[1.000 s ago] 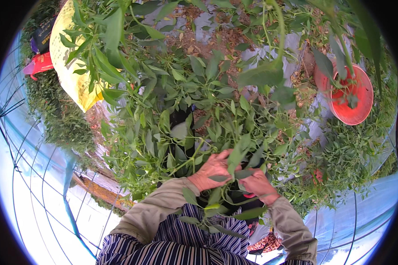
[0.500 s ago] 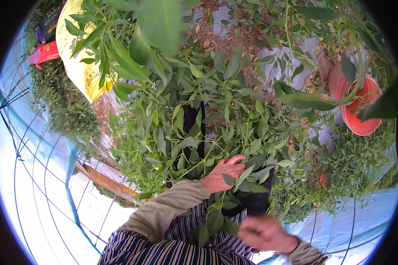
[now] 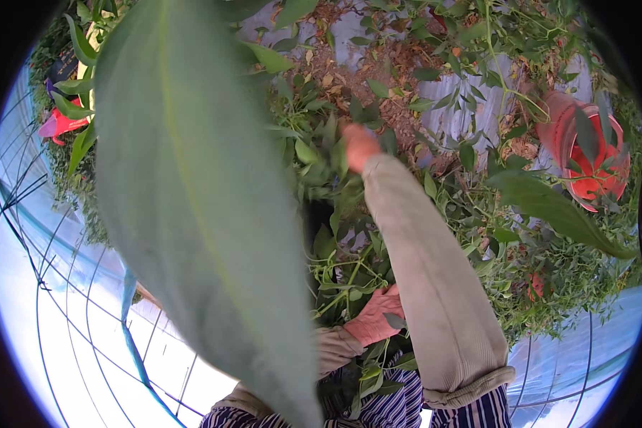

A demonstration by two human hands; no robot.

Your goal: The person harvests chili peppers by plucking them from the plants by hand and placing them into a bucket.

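Note:
Leafy green plants [image 3: 335,264], which look like pepper plants, fill the middle of the view. My left hand [image 3: 376,319] is low among their stems, fingers curled on a leafy stem; the fingertips are partly covered by leaves and my right sleeve. Stretched forward across the plants, my right hand [image 3: 360,146] is in the foliage by the soil strip. Motion blurs it, so what its fingers hold cannot be made out. One very close, blurred leaf [image 3: 200,200] covers much of the left side, including part of my left forearm.
A red bucket [image 3: 576,132] lies tipped toward me at the right, behind some leaves. Brown soil with dry leaves [image 3: 378,68] runs between sheets of silvery film [image 3: 449,114]. At the far left is a red bag [image 3: 63,125]. Translucent plastic walls [image 3: 563,364] stand along the sides.
My right hand has swung from low near my lap to far forward in the plants. My left hand stays low on the stems. The close leaf now hides much of the left side.

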